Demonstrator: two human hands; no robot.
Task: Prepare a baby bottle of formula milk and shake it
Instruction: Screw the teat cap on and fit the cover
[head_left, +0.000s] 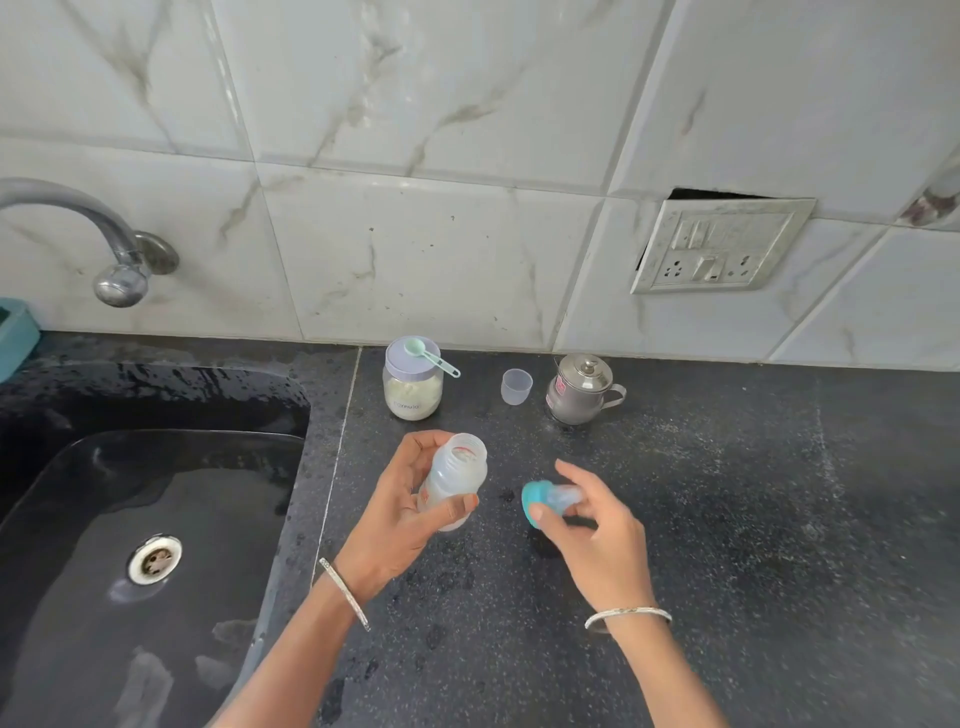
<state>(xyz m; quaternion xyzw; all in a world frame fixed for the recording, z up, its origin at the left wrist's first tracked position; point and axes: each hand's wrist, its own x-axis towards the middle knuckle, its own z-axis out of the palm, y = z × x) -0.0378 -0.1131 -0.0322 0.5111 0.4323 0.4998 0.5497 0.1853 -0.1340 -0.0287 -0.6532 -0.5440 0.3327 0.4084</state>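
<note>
Both forearms reach up from the near edge of the tabletop, a bangle on each wrist. The left hand (395, 512) is curled, thumb across the front, fingers wrapped behind. The right hand (597, 530) pinches with thumb and fingertips, palm turned leftward.

A translucent, smooth plastic bottle (457, 478) is gripped in the left hand (400, 514); a glossy teal plastic ring with a clear teat (545, 501) is pinched in the right hand (597, 530). Beyond the grips, a clear jar (413, 387) with a matt lilac lid, a frosted plastic cup (516, 386) and a shiny steel pot (579, 387) are seen — all on speckled, polished black stone (727, 493). The wall tiles (415, 234) are glossy — marble-veined.
</note>
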